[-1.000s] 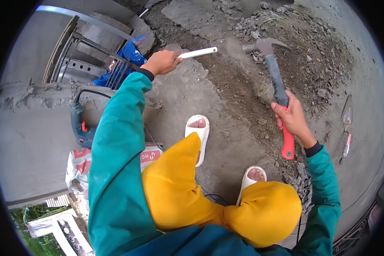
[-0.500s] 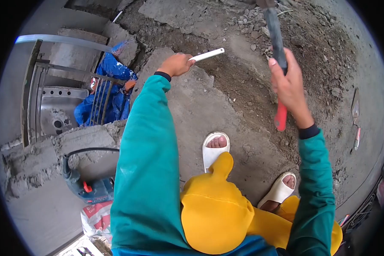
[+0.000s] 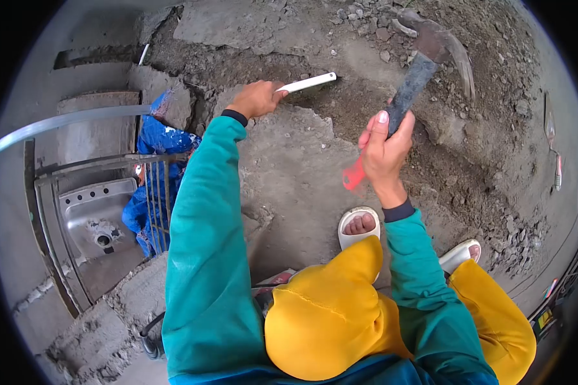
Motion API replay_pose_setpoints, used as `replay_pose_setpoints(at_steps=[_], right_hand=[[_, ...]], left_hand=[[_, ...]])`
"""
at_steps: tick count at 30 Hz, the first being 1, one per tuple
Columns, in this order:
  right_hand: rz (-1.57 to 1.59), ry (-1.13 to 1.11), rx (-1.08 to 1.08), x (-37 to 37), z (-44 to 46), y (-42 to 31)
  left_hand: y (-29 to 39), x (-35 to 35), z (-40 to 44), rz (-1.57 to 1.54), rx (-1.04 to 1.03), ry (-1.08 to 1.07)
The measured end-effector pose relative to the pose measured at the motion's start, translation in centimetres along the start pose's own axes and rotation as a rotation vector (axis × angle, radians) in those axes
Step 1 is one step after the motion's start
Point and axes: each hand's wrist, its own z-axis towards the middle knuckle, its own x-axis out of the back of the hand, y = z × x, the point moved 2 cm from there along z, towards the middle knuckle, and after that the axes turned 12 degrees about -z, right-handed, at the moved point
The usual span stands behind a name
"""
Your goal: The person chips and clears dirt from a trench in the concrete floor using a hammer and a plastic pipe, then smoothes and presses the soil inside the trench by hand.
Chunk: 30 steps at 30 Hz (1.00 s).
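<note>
My left hand (image 3: 257, 99), stretched out over the broken concrete, is closed around a slim white bar (image 3: 309, 83). The bar points right and has a small hole near its free end; its other end is hidden in my fist. A claw hammer (image 3: 412, 85) with a worn dark grip and a red handle end is held in my right hand (image 3: 385, 153). Its rusty head is up and to the right, above the loose soil, and the red end points down left. Hammer and bar are apart.
Broken concrete slab (image 3: 292, 147) borders a strip of dug soil and rubble (image 3: 488, 141). A trowel (image 3: 550, 131) lies far right. At left are a metal sink (image 3: 99, 215), a metal frame (image 3: 45, 244) and a blue tarp (image 3: 167, 138). My sandalled feet are below my hands.
The hammer has moved left and lower in view, tilting so its head now shows fully. My left hand still grips the white bar. The view has shifted, and the power tool at lower left is mostly hidden.
</note>
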Motion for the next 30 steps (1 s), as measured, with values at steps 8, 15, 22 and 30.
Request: replay_pose_setpoints(at_steps=[8,15,22,30], right_hand=[[-0.376,-0.078,-0.219,-6.2,-2.8,7.9],[0.120,0.083,-0.294,-4.7,-4.1,4.0],[-0.241,-0.445,-0.571,-5.0,-3.2,8.3],[0.144,-0.098,-0.303,-1.8,-3.7,4.3]], left_hand=[[1.4,1.9,1.3,0.253,-0.155,-0.057],[1.2,1.9,2.0,0.329,-0.224,-0.054],[1.2,1.8,0.9,0.426,-0.233,-0.139],[0.4,1.1,0.9,0.053,-0.078,-0.019]])
